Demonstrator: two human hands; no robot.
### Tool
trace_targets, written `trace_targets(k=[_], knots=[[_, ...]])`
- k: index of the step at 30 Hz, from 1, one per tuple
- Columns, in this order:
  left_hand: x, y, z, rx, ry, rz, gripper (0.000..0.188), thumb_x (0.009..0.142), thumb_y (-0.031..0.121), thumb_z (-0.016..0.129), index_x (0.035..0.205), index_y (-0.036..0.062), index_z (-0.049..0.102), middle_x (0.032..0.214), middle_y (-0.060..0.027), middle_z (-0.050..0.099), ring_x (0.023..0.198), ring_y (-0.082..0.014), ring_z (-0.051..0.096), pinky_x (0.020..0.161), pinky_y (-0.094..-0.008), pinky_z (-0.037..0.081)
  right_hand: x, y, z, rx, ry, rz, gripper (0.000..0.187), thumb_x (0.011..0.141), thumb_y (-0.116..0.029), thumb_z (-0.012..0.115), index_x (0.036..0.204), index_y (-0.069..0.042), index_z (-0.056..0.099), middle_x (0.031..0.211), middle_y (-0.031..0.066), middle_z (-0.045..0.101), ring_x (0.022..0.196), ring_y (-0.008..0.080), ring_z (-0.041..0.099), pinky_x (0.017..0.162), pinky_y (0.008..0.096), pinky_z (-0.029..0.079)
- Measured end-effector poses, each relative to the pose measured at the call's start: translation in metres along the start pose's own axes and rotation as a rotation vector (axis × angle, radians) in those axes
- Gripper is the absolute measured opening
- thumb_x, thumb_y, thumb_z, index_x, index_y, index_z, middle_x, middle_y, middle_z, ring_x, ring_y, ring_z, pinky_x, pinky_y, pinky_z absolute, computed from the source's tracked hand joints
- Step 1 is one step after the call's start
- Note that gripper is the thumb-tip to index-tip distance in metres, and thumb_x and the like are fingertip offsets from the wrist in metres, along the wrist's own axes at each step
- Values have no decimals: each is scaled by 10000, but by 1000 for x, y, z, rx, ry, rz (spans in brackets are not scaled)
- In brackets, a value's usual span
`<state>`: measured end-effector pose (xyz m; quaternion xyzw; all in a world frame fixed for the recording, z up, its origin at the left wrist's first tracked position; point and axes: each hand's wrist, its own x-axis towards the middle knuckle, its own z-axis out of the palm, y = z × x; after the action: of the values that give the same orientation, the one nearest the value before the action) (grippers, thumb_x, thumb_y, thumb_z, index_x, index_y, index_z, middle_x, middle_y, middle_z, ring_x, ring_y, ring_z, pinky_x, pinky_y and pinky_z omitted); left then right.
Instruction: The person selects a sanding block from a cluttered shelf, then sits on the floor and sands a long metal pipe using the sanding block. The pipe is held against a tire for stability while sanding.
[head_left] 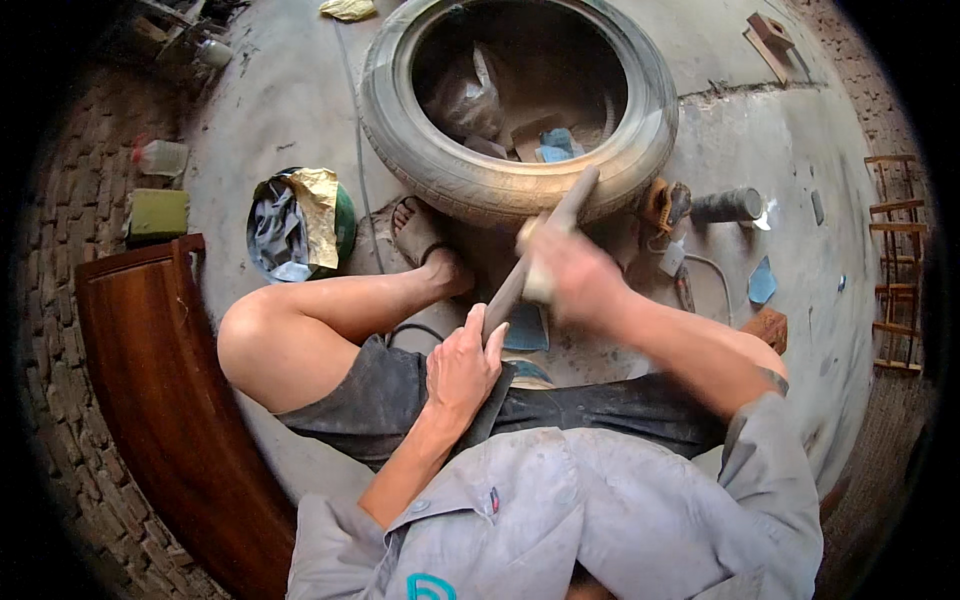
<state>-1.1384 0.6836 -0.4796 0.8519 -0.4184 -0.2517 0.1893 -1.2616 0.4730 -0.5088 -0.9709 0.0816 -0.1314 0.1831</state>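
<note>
A long, narrow grey-brown wooden piece [507, 298] slants from my lap up to the rim of a dusty tyre [515, 190], where its far end rests. My left hand [463, 368] is closed around its near end, thumb and fingers on either side. Over the middle of the piece, my right hand [575, 270] is smeared by motion. It is closed on a pale yellow folded piece of sandpaper [538, 282], pressed against the wood. How the right fingers lie is blurred. Below the wood, a blue sheet [528, 328] shows between my legs.
Left of my foot stands a round tub [345, 225] with cloth and yellow paper. A dark red-brown wooden panel [165, 400] lies further left. At right are a dark cylinder [728, 205], a power socket with a cable [674, 258] and a blue scrap [762, 281]. The tyre holds a plastic bag [470, 105].
</note>
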Motion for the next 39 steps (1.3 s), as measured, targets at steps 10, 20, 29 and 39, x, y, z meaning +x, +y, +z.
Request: trace_targets(k=[10,20,29,39], knots=[[7,7,-7,-156,-163,-165,367,1004,394,611,1187,77,582,880,-320,696,870,-530,673,744,-604,527,-14,-15,30,48,104,11,525,797,-49,604,1307,79,610,1323,311,616,1342,420,551,1182,493,404],[8,2,-7,-341,-313,-305,400,1038,412,562,1154,29,545,998,-296,681,1018,-468,666,860,-497,491,-6,-23,31,53,176,56,458,790,-36,613,1229,86,646,1275,302,629,1261,433,597,1101,492,475],[9,1,-10,-425,-297,-281,445,1050,444,527,1090,5,590,949,-307,666,973,-512,633,833,-530,482,5,10,28,48,166,227,530,813,-20,575,1326,110,558,1412,356,533,1391,470,477,1174,499,397],[10,-11,-1,-474,-315,-311,481,1053,445,513,1026,-18,641,887,-280,660,890,-477,645,793,-503,489,8,-1,25,-6,174,194,474,808,-37,568,1259,102,612,1303,333,613,1295,470,563,1150,508,426]])
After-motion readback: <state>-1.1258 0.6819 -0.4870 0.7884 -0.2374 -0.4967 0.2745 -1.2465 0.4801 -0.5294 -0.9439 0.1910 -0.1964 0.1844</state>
